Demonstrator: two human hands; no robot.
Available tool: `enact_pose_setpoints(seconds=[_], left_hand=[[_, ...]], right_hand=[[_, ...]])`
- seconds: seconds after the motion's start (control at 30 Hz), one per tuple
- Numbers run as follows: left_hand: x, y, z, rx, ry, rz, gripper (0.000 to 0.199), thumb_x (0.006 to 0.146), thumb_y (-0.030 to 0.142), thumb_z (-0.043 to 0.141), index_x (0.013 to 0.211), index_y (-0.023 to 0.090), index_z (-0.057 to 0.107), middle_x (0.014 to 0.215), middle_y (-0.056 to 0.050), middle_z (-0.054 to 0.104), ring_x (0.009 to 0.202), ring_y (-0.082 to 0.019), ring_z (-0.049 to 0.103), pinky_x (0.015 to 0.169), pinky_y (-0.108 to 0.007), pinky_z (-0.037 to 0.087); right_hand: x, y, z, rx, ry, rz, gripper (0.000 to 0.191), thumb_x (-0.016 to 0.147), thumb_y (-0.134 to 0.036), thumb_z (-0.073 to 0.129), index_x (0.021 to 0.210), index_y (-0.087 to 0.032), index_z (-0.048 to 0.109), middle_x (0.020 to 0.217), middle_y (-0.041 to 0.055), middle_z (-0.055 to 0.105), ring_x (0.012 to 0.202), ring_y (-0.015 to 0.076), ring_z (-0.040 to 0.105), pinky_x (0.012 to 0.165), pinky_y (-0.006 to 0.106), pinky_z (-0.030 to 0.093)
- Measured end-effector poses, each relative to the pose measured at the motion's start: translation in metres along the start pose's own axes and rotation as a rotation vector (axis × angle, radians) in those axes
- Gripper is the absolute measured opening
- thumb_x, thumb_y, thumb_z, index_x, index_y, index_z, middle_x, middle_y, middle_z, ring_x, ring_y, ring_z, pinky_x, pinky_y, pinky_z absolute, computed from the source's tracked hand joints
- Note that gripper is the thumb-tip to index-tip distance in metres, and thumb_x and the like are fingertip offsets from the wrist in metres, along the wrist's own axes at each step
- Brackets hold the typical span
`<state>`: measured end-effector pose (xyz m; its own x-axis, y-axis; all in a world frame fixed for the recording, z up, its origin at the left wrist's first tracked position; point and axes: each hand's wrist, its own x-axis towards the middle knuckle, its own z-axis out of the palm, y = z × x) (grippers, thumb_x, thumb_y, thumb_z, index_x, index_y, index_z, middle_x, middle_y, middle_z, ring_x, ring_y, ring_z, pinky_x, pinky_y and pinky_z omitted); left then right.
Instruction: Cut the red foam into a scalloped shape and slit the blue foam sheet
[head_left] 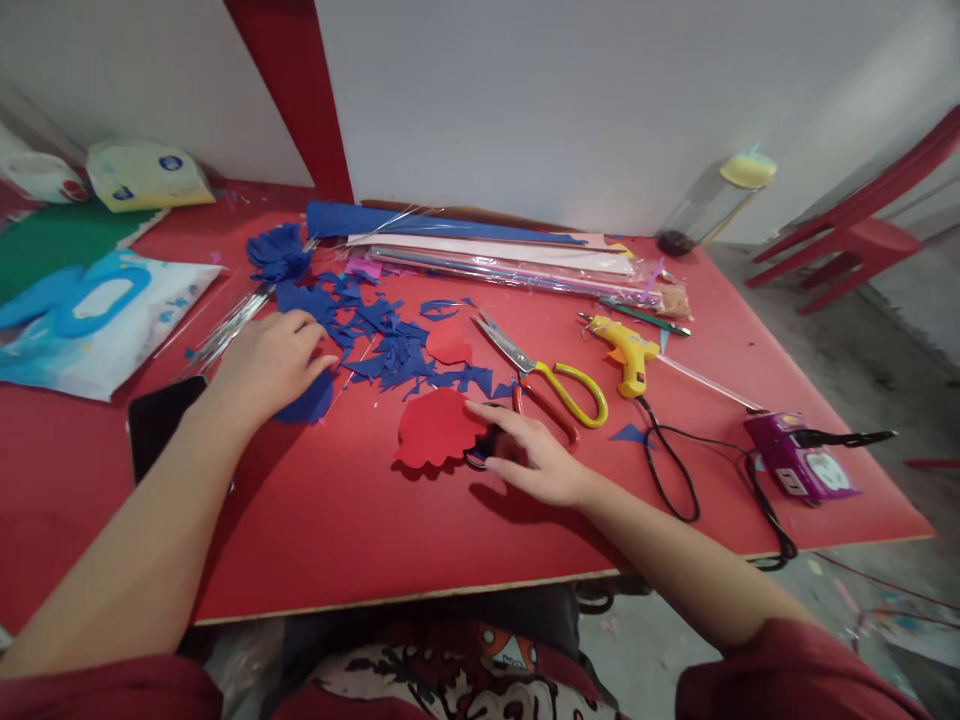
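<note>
My left hand point(274, 360) lies over the blue scraps, fingers loosely bent and thumb apart. Beneath its thumb is a rounded dark-blue piece point(307, 402); a grip on it does not show. My right hand point(536, 460) has its thumb and index finger spread. Its index fingertip meets the right edge of a red scalloped cutout point(436, 430). A small dark object point(480, 452), partly hidden, sits between thumb and finger. Scissors point(517, 355) with one yellow and one red handle lie with blades parted beyond the right hand. Cut blue scraps point(394, 345) spread between the hands.
A yellow glue gun point(626, 350) and its cord lie right, near a purple box point(799, 460). Wrapped rolls and sticks point(510, 265) line the wall beside a bottle point(709, 205). At left are a blue flower point(279, 252), a wipes pack point(112, 310) and a black phone point(161, 420).
</note>
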<state>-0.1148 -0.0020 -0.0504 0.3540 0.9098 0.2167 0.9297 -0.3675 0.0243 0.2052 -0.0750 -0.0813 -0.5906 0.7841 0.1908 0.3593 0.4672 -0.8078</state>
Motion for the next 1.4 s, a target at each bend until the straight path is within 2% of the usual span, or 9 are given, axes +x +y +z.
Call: enact_pose_setpoints(seconds=[0.1, 0.27, 0.37, 0.5, 0.6, 0.7, 0.87, 1.1, 1.4], left_hand=[[0.000, 0.026, 0.011, 0.117, 0.055, 0.045, 0.026, 0.086, 0.030, 0.045, 0.097, 0.012, 0.061, 0.115, -0.016, 0.058, 0.103, -0.029, 0.054, 0.087, -0.040, 0.041], [-0.008, 0.070, 0.034, -0.059, 0.134, 0.219, 0.028, 0.085, 0.025, 0.044, 0.101, 0.010, 0.062, 0.120, -0.019, 0.056, 0.112, -0.032, 0.051, 0.091, -0.045, 0.042], [-0.012, 0.082, 0.044, -0.119, 0.193, 0.268, 0.030, 0.086, 0.027, 0.044, 0.103, 0.009, 0.061, 0.120, -0.021, 0.056, 0.114, -0.033, 0.050, 0.093, -0.046, 0.041], [-0.011, 0.075, 0.051, -0.173, 0.259, 0.271, 0.027, 0.085, 0.025, 0.045, 0.102, 0.011, 0.060, 0.118, -0.019, 0.058, 0.114, -0.030, 0.051, 0.094, -0.045, 0.041], [-0.007, 0.067, 0.054, -0.219, 0.257, 0.241, 0.025, 0.086, 0.023, 0.043, 0.100, 0.011, 0.060, 0.116, -0.019, 0.059, 0.112, -0.030, 0.052, 0.093, -0.046, 0.042], [-0.005, 0.064, 0.055, -0.243, 0.240, 0.224, 0.025, 0.085, 0.022, 0.043, 0.099, 0.011, 0.061, 0.116, -0.019, 0.059, 0.112, -0.031, 0.052, 0.093, -0.047, 0.042], [-0.005, 0.066, 0.055, -0.252, 0.215, 0.217, 0.026, 0.085, 0.023, 0.041, 0.100, 0.014, 0.062, 0.117, -0.018, 0.059, 0.114, -0.031, 0.051, 0.092, -0.049, 0.042], [-0.005, 0.065, 0.057, -0.250, 0.227, 0.230, 0.025, 0.086, 0.021, 0.041, 0.098, 0.013, 0.061, 0.115, -0.018, 0.060, 0.112, -0.029, 0.052, 0.092, -0.046, 0.043], [-0.004, 0.064, 0.059, -0.243, 0.202, 0.235, 0.024, 0.086, 0.021, 0.042, 0.097, 0.013, 0.061, 0.114, -0.017, 0.060, 0.111, -0.030, 0.052, 0.092, -0.046, 0.042]], right_hand=[[0.002, -0.002, 0.002, 0.040, -0.076, 0.027, 0.057, 0.081, -0.023, 0.053, 0.134, -0.017, 0.036, 0.115, 0.0139, 0.061, 0.087, 0.0192, 0.062, 0.062, 0.032, 0.054], [0.009, -0.004, 0.000, -0.086, 0.047, 0.092, 0.032, 0.081, -0.018, 0.050, 0.112, -0.014, 0.053, 0.095, 0.0107, 0.064, 0.080, 0.0171, 0.062, 0.066, 0.034, 0.054], [0.015, -0.005, -0.010, -0.226, 0.109, 0.090, 0.024, 0.082, -0.021, 0.049, 0.104, -0.013, 0.056, 0.095, 0.0117, 0.063, 0.082, 0.0183, 0.063, 0.072, 0.037, 0.054], [0.036, -0.002, -0.033, -0.498, 0.141, -0.007, 0.027, 0.083, -0.025, 0.049, 0.108, -0.015, 0.055, 0.114, 0.0143, 0.056, 0.106, 0.0236, 0.056, 0.092, 0.044, 0.046], [0.070, 0.012, -0.058, -0.723, 0.130, 0.006, 0.038, 0.083, -0.029, 0.048, 0.116, -0.010, 0.051, 0.122, 0.0189, 0.050, 0.117, 0.0290, 0.047, 0.098, 0.047, 0.040], [0.116, 0.040, -0.087, -0.867, 0.164, 0.128, 0.041, 0.083, -0.027, 0.046, 0.118, -0.006, 0.049, 0.128, 0.0219, 0.046, 0.121, 0.0335, 0.041, 0.099, 0.049, 0.036], [0.172, 0.092, -0.120, -0.884, 0.184, 0.432, 0.045, 0.085, -0.028, 0.044, 0.124, -0.006, 0.044, 0.136, 0.0218, 0.039, 0.126, 0.0337, 0.035, 0.100, 0.052, 0.032], [0.195, 0.121, -0.119, -0.835, 0.173, 0.491, 0.053, 0.084, -0.045, 0.043, 0.126, -0.011, 0.043, 0.145, 0.0178, 0.029, 0.130, 0.0339, 0.028, 0.100, 0.057, 0.028], [0.203, 0.135, -0.122, -0.880, 0.190, 0.459, 0.048, 0.088, -0.043, 0.036, 0.119, -0.008, 0.046, 0.130, 0.0193, 0.046, 0.121, 0.0340, 0.036, 0.097, 0.051, 0.030]])
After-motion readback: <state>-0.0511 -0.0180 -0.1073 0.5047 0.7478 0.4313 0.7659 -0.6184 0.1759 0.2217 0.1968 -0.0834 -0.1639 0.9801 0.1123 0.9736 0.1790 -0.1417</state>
